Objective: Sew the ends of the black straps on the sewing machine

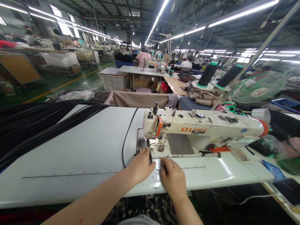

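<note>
A white sewing machine point(203, 125) with orange parts stands on a white table. My left hand point(140, 164) lies just in front of its presser foot point(157, 141), fingers closed on a thin black strip point(150, 156) that runs in under the needle area. A loop of black cord point(127, 134) curves over the table left of the machine and passes behind my left forearm. Close beside it on the right, my right hand point(173, 178) rests at the table's front with curled fingers. Something small and dark shows at its fingertips, too unclear to name.
A heap of long black strips point(47, 128) covers the table's left side. Behind the machine are a cloth-lined bin point(138, 99), black thread cones point(207, 75) and a green fan point(259, 89). People sit at other machines farther back. A phone-like dark slab point(287, 190) lies lower right.
</note>
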Available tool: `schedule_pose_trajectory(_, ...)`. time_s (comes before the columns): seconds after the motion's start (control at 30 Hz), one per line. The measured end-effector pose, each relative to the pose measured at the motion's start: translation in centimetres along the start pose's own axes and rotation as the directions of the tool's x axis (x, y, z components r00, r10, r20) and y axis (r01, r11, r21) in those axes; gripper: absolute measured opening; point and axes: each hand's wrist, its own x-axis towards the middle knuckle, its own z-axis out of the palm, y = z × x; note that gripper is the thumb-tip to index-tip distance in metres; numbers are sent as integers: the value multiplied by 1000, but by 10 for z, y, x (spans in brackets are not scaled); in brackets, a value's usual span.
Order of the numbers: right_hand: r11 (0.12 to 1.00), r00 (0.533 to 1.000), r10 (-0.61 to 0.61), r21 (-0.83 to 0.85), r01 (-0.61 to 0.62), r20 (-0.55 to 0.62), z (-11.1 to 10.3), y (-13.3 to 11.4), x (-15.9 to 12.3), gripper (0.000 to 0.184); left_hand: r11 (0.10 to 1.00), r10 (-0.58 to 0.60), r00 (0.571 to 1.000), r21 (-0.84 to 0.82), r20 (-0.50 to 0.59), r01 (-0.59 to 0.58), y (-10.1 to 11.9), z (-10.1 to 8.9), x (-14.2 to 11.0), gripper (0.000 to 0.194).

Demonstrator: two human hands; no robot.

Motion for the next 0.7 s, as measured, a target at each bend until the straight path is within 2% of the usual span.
schedule_pose_trajectory(0.13,956,996,82,285,-68,-39,-5,6,-5,35,999,-16,998,40,68,13,2,-1,-10,66)
schedule_pose_trajectory(0.2,873,975,221,451,-186,-25,-9,11,-12,25,999,-13,995,49,96,9,0,1,-15,65)
schedule_pose_trajectory(0.27,752,918,396,571,-330,9,-16,17,-23,25,998,8,991,61,133,-17,-2,1,-20,68)
schedule_pose_trajectory(0.33,604,829,558,666,-437,37,-25,24,-37,35,993,26,985,110,170,-45,0,-1,-25,74)
schedule_pose_trajectory(0.43,406,658,753,766,-498,29,-37,40,-61,49,967,30,985,246,171,-72,2,-6,-31,73)
schedule_pose_trajectory(0.47,374,600,800,774,-510,9,-40,47,-70,54,953,46,987,290,156,-90,2,-7,-32,67)
schedule_pose_trajectory(0.57,347,441,894,738,-578,-75,-46,78,-101,64,902,173,979,383,106,-201,-8,-3,-31,38)
schedule_pose_trajectory(0.63,302,322,941,701,-646,-108,-50,105,-127,65,866,273,960,420,57,-271,-19,4,-27,32)
schedule_pose_trajectory(0.7,230,195,972,655,-720,-127,-56,132,-156,56,826,390,920,452,-27,-337,-31,11,-24,33)
